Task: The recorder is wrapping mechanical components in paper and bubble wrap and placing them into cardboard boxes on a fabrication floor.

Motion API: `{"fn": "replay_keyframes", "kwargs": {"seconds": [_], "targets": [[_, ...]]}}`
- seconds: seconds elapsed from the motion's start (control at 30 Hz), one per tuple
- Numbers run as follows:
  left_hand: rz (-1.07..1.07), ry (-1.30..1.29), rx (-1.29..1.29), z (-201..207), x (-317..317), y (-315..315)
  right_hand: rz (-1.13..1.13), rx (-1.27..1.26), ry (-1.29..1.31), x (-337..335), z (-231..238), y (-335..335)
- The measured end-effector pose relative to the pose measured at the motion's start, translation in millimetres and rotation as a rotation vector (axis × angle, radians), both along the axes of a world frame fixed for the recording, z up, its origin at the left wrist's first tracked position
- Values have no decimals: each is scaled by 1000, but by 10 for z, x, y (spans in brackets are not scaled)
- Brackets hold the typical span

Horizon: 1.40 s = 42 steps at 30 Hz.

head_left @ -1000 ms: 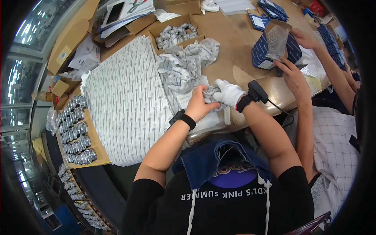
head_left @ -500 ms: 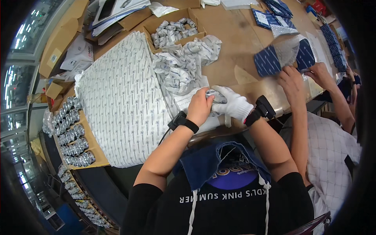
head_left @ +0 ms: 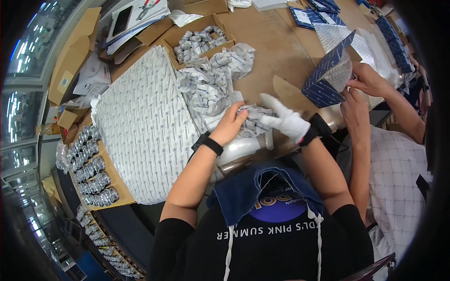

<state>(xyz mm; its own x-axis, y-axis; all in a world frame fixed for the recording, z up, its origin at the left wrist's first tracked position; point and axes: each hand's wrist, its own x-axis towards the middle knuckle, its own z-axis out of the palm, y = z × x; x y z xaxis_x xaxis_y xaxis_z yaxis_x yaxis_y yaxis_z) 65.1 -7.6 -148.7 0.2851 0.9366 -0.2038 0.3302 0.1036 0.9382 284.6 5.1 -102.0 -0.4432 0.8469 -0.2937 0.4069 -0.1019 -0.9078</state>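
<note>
My bare left hand (head_left: 228, 124) lies at the left end of crumpled printed wrapping paper (head_left: 254, 121). Its fingers are stretched out, with the thumb touching the paper's edge. At the right, my right hand (head_left: 287, 122), in a white knitted glove, is open with finger and thumb spread wide beside that same paper. Whether anything lies inside the paper is hidden. Just beyond my left hand sits a larger heap of crumpled paper (head_left: 204, 91). A broad stack of flat printed sheets (head_left: 143, 126) spreads out to the left.
A cardboard box (head_left: 228, 43) of small paper-wrapped pieces stands behind the heap. Rows of shiny metal parts (head_left: 96, 175) line the left edge. On the right, a co-worker's hands (head_left: 358, 96) hold a blue box (head_left: 328, 77) with bubble wrap. A phone (head_left: 123, 21) and pliers (head_left: 144, 13) lie far left.
My hands have moved apart; the gloved right one has opened away from the wrapped bundle both held. Crumpled paper now shows between them. The co-worker's blue box has been turned.
</note>
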Motion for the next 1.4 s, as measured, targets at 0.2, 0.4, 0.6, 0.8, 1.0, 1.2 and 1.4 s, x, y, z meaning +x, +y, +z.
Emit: {"fn": "replay_keyframes", "kwargs": {"seconds": [0.2, 0.4, 0.6, 0.8, 1.0, 1.2, 1.4], "targets": [[-54, -77, -74, 117, -73, -158, 11, 465, -301, 84, 349, -149], [65, -128, -41, 43, 319, -134, 53, 968, -859, -430, 64, -289], [289, 82, 305, 643, -37, -380, -51, 753, -712, -189, 243, -19], [502, 531, 679, 520, -742, 36, 2, 634, -843, -127, 250, 300], [493, 572, 500, 404, -591, 567, 130, 614, -856, -585, 673, 705], [435, 625, 466, 920, -345, 850, 209, 576, -870, -579, 1193, 1162], [363, 569, 455, 706, -160, 878, 100, 759, -733, -371, 735, 1086]]}}
